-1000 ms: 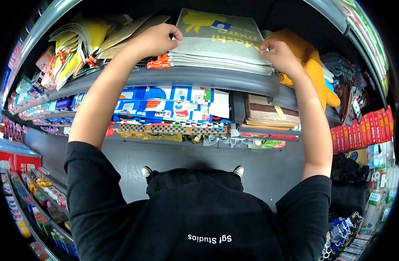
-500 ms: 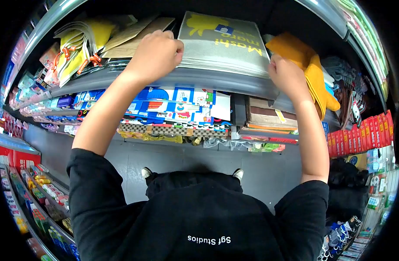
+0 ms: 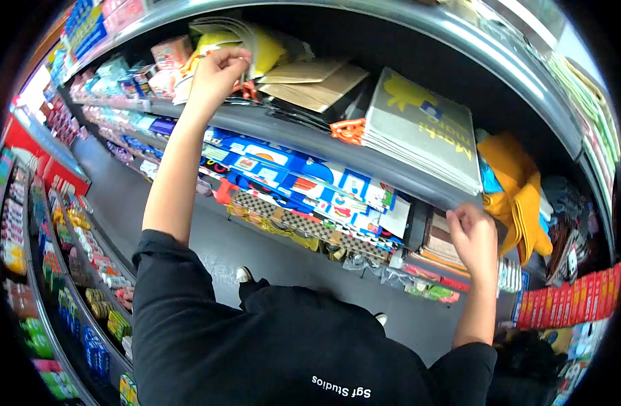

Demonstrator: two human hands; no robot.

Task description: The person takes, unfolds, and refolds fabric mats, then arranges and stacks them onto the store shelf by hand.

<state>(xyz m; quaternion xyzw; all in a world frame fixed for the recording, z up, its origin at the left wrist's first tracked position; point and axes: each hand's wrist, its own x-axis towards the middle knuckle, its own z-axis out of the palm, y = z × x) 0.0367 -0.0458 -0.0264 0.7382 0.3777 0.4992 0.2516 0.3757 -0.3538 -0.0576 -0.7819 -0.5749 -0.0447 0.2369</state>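
Folded mats (image 3: 267,55) flank brown sheets (image 3: 324,88), left grip (image 3: 219,71) overlapping, hold unclear; right grip (image 3: 472,233) released.

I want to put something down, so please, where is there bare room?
Grey floor between stocked shelving and red panel. Possibly the dark space between grey Mashi-printed stack and upper shelf rim, depth unclear. Crowded: around left hand, with yellow bundle and brown sheets.
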